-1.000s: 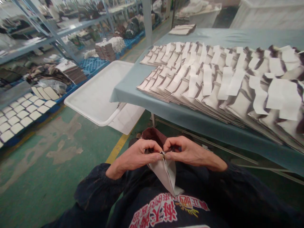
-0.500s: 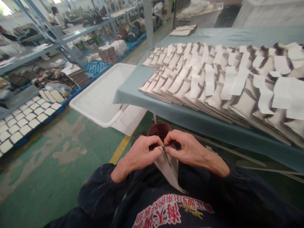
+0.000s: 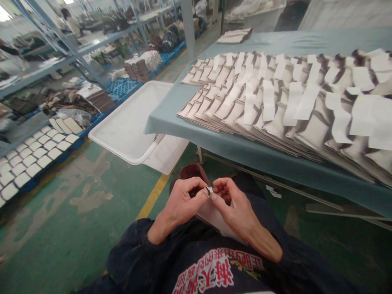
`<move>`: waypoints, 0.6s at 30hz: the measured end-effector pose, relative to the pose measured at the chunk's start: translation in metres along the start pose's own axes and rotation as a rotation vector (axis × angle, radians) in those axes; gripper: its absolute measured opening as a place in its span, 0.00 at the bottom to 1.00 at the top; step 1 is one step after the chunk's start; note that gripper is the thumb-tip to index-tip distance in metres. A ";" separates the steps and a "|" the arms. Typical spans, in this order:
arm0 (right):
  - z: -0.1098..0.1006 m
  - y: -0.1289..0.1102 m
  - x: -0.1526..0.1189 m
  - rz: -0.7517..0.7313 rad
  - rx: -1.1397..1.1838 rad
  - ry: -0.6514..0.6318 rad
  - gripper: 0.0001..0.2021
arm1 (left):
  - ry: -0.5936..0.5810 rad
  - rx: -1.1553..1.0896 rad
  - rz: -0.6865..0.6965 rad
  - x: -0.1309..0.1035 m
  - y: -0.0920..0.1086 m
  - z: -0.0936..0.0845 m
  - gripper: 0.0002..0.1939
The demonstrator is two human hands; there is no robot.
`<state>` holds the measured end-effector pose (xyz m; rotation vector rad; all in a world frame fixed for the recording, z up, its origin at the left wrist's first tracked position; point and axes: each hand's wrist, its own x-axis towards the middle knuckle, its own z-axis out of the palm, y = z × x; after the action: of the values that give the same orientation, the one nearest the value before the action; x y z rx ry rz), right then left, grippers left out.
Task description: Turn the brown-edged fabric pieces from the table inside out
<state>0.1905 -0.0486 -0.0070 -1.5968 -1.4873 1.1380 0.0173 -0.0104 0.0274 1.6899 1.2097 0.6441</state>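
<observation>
A pale folded fabric piece (image 3: 213, 216) hangs below my hands, in front of my dark apron. My left hand (image 3: 185, 201) pinches its upper corner between thumb and fingers. At that same corner, my right hand (image 3: 235, 206) has its thumb against the edge and its other fingers curled. A small white tab (image 3: 210, 189) shows between the fingertips of both hands. My right hand and forearm cover part of the fabric's right side.
Rows of overlapping pale fabric pieces (image 3: 231, 102) with white paper slips lie on the blue-green covered table (image 3: 171, 118). A white plastic bin (image 3: 122, 134) stands left of it. Shelving and pallets with stacked goods run along the left. A brown round object (image 3: 192, 171) is beyond my hands.
My right hand has turned, its fingers now more curled and its wrist lower. The small white tab shows more clearly. The fabric has shifted, with more of it behind my right hand.
</observation>
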 end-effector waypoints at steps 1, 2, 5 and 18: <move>0.000 -0.002 -0.001 0.014 -0.020 -0.031 0.10 | 0.021 -0.002 -0.019 -0.001 0.001 0.002 0.10; 0.001 -0.003 -0.002 0.019 -0.053 -0.060 0.10 | 0.039 -0.003 -0.038 -0.003 0.001 0.003 0.10; 0.002 -0.006 -0.002 0.018 -0.127 -0.099 0.11 | 0.073 0.001 -0.080 -0.007 0.002 0.008 0.10; 0.034 0.006 0.003 -0.245 0.150 0.110 0.07 | 0.269 -0.650 -0.343 0.000 -0.020 0.040 0.16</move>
<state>0.1615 -0.0493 -0.0266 -1.3147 -1.4446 0.9824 0.0417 -0.0239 -0.0074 0.8535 1.2563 0.9422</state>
